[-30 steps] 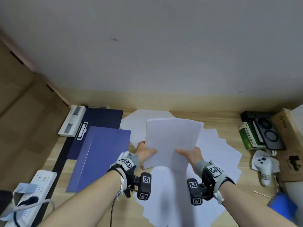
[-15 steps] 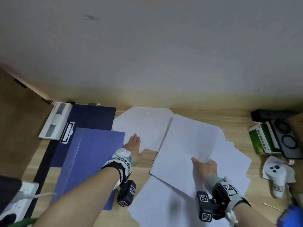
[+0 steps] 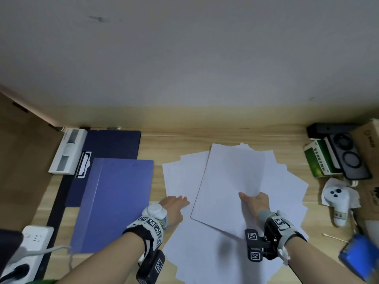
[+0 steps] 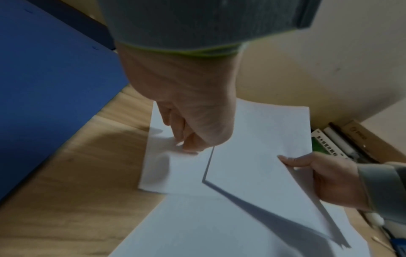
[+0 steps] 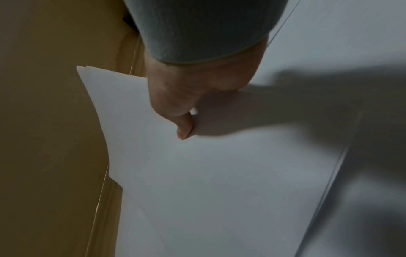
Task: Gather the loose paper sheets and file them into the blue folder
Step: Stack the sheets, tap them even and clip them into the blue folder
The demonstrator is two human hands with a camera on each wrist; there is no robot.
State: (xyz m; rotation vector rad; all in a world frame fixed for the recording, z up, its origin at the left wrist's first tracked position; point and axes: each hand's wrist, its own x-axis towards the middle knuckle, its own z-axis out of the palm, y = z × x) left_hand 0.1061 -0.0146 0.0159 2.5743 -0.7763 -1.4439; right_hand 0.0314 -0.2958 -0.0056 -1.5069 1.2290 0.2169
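The blue folder [image 3: 114, 201] lies shut on the left of the wooden desk [image 3: 174, 138]; its cover [image 4: 44, 87] shows beside my left wrist. My right hand [image 3: 253, 198] pinches a stack of white sheets [image 3: 229, 181] at its near edge, thumb on top [image 5: 184, 132], the stack [image 5: 208, 173] tilted over the desk. My left hand [image 3: 176, 202] presses its fingertips [image 4: 191, 144] on a loose sheet [image 3: 182, 175] just left of the stack [image 4: 252, 156]. More loose sheets [image 3: 205, 253] lie fanned out under both hands.
A dark blue clipboard [image 3: 114, 144] and a white box [image 3: 67, 150] lie behind the folder, a power strip [image 3: 30, 247] at the near left. On the right are a green box [image 3: 320, 158], a black case [image 3: 348, 158], a white controller [image 3: 336, 199] and a cotton swab [image 3: 334, 237].
My left hand let go of the stack, reached left onto a loose sheet and drew it nearer the stack. My right hand lowered the stack toward the desk.
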